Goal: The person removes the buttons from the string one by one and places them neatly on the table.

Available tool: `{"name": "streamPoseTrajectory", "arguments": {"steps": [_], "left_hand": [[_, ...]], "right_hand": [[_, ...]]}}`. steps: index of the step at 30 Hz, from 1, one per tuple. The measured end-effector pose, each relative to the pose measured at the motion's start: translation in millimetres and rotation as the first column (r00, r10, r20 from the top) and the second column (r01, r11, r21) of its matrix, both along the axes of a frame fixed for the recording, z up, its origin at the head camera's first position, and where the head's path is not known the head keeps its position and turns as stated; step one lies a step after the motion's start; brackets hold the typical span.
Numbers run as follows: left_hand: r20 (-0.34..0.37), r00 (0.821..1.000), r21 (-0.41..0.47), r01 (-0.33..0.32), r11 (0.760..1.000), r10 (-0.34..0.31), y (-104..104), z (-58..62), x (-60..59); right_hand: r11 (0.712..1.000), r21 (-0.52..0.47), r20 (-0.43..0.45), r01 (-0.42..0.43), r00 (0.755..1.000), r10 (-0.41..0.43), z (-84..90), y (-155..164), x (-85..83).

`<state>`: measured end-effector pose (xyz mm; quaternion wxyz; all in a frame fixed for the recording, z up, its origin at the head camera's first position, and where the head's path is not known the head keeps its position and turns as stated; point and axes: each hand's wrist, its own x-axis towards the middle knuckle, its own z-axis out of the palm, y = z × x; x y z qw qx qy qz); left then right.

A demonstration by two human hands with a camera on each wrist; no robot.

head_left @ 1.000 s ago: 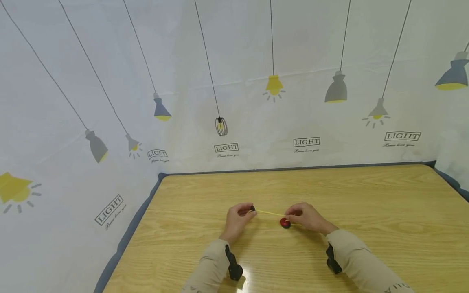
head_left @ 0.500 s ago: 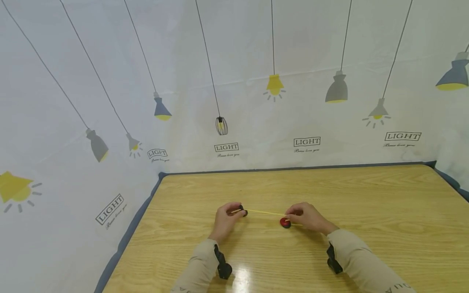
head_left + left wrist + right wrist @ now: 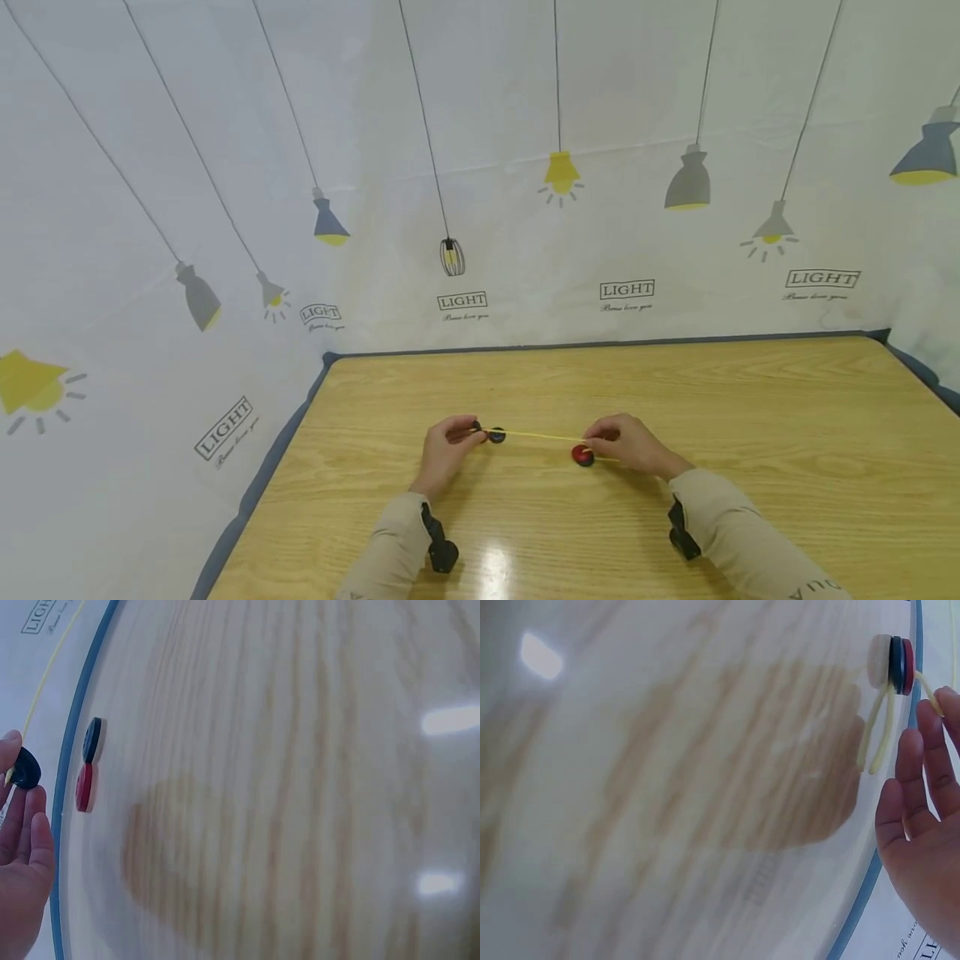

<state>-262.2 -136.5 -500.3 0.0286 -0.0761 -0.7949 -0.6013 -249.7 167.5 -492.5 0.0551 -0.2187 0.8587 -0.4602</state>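
My left hand (image 3: 444,450) pinches a small black disc (image 3: 28,769), which looks like a large button. A yellow string (image 3: 536,434) runs taut from this disc across to my right hand (image 3: 630,444). On the table by my left fingertips lie a dark disc (image 3: 91,739) and a red disc (image 3: 84,787), edge to edge. My right thumb and fingers pinch the string close to a stacked pair of discs, red (image 3: 908,667) over black (image 3: 895,666). Two loose string ends (image 3: 877,735) hang out from under this stack.
The wood-grain table (image 3: 600,533) has a dark blue edging (image 3: 525,347) along its back and left sides. Behind it hangs a pale sheet (image 3: 525,75) printed with lamps. Each wrist wears a black camera mount (image 3: 442,554).
My left hand has moved left with the black disc, and the string between my hands has lengthened. A dark disc now shows beside the left fingertips. My right hand stays put.
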Motion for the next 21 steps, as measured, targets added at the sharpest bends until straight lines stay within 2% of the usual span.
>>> {"name": "streamPoseTrajectory", "arguments": {"steps": [4,12,18,21], "left_hand": [[-0.006,1.000,-0.040,-0.008,0.999,0.008,-7.6,0.7,0.5],[-0.013,1.000,-0.065,-0.022,0.998,0.021,-20.2,0.9,1.7],[-0.022,1.000,-0.088,-0.014,0.996,0.012,-22.8,-1.3,0.6],[-0.026,0.999,-0.134,-0.025,0.991,0.022,-22.4,-1.4,0.7]], "right_hand": [[1.000,-0.003,-0.002,-0.006,1.000,0.006,1.8,-0.8,0.9],[1.000,0.023,-0.031,0.002,1.000,-0.001,1.4,0.1,2.1],[1.000,0.027,-0.038,0.004,0.999,-0.003,-0.9,-0.6,0.8],[1.000,0.029,-0.032,0.010,0.999,-0.009,-2.5,-0.7,-0.3]]}}
